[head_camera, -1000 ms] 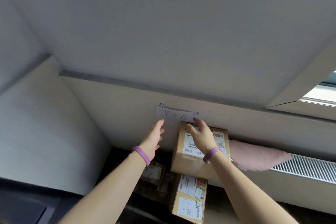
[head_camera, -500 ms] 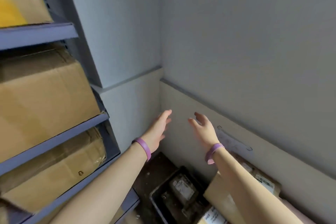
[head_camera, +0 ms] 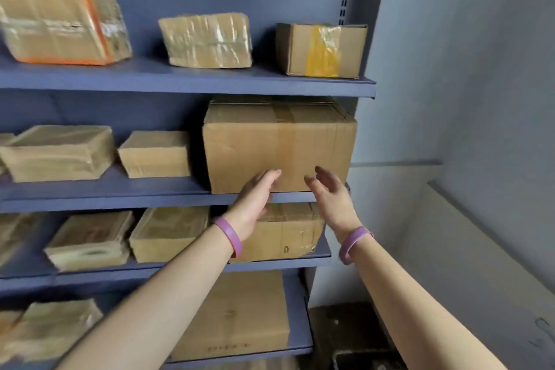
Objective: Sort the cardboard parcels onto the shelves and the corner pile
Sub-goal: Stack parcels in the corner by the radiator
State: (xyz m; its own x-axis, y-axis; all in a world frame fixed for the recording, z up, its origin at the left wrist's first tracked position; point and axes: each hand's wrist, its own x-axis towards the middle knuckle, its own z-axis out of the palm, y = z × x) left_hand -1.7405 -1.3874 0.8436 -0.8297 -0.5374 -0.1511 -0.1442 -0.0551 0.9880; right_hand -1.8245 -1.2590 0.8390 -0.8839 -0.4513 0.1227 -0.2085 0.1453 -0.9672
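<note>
Hovering empty with fingers loosely spread, the left hand (head_camera: 257, 198) and right hand (head_camera: 332, 200) are framing the large parcel (head_camera: 279, 141) sitting just ahead on the shelf (head_camera: 120, 198), its long axis running left-to-right, neither hand clearly nearer.

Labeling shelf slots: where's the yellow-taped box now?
Head view, upper right: the yellow-taped box sits at the right end of the top visible shelf, right of a clear-wrapped parcel, directly above the large box.
</note>
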